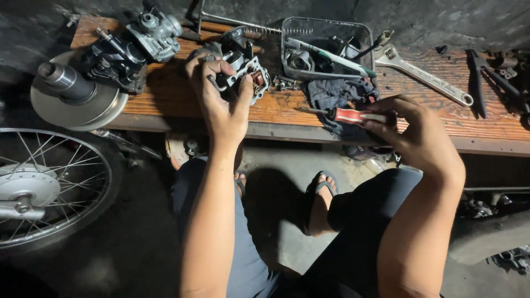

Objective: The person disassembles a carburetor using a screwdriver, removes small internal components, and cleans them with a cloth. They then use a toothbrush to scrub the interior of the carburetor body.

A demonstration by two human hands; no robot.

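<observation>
The left hand (221,105) grips a small metal engine part (245,69) on the bench (441,118); the right hand (417,135) pinches a red-handled screwdriver (348,115), whose tip must meet a screw.

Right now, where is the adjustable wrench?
In the head view, the adjustable wrench lies on the wooden bench, right of the grey plastic tray and above the right hand.

Rough wooden plank (287,105), shiny metal wrench (425,75)

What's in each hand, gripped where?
Left hand grips the metal engine part around its near side. Right hand holds the screwdriver by its red handle.
</observation>
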